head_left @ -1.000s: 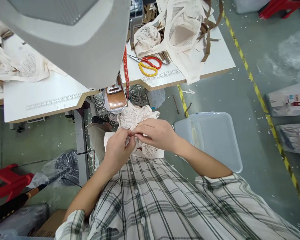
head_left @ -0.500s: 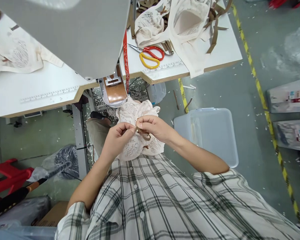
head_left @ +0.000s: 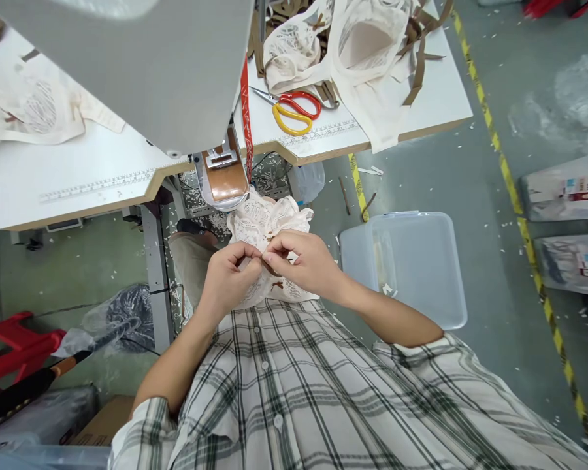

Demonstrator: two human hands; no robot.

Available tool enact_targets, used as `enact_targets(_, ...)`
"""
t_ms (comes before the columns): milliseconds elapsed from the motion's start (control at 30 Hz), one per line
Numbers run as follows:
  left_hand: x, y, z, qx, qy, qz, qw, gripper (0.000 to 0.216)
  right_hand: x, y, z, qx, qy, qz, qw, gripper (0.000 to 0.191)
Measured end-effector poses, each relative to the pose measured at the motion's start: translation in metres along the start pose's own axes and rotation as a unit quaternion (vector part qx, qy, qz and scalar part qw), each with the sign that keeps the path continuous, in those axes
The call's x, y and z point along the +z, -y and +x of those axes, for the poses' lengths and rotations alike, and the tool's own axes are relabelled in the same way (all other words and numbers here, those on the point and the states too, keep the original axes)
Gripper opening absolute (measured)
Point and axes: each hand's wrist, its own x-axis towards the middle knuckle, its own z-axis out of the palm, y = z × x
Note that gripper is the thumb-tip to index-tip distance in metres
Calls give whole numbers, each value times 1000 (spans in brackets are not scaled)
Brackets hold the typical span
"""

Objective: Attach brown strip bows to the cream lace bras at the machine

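Observation:
A cream lace bra (head_left: pixel 287 212) lies bunched on my lap beneath both hands. Pinched at the fingertips, my left hand (head_left: pixel 228 277) meets my right hand (head_left: pixel 306 266) just above the lace. Between them is a narrow brown ribbon (head_left: pixel 270 269), mostly hidden by the fingers of my right hand, which are also closed in a pinch. A small brown bow (head_left: pixel 277 284) shows on the lace just below the fingers.
In front stands a sewing machine (head_left: pixel 151 72) on a white table (head_left: pixel 78 170). Scissors (head_left: pixel 294 111) with red and yellow handles, more bras (head_left: pixel 367 52) and brown strips lie at right. A clear plastic bin (head_left: pixel 421 267) sits on the floor to my right.
My right hand has shifted slightly down, and my fingertips have drawn a little lower and left. The brown ribbon's loop, visible before, is now mostly covered.

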Motion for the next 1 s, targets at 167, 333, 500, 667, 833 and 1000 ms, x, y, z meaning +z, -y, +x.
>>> enact_targets(167,5,8,0,-48,9,-98,994,6,7,-7,4,159,90,265,947,19)
enact_targets(333,4,13,-1,-99,30,-186,977,8,20,-19,6,245,94,404,876,18)
enact_targets(500,-11,13,3,-127,104,-189,968,15,16,-19,7,249,118,391,878,20)
enact_targets(667,-22,7,3,-94,142,-109,979,18,7,-12,6,199,132,314,919,23)
enact_targets(833,-17,2,0,-47,115,-38,992,14,7,-9,4,167,146,255,941,18)
enact_targets(1000,-8,11,1,-71,40,-136,987,17,8,-15,6,132,141,208,959,25)
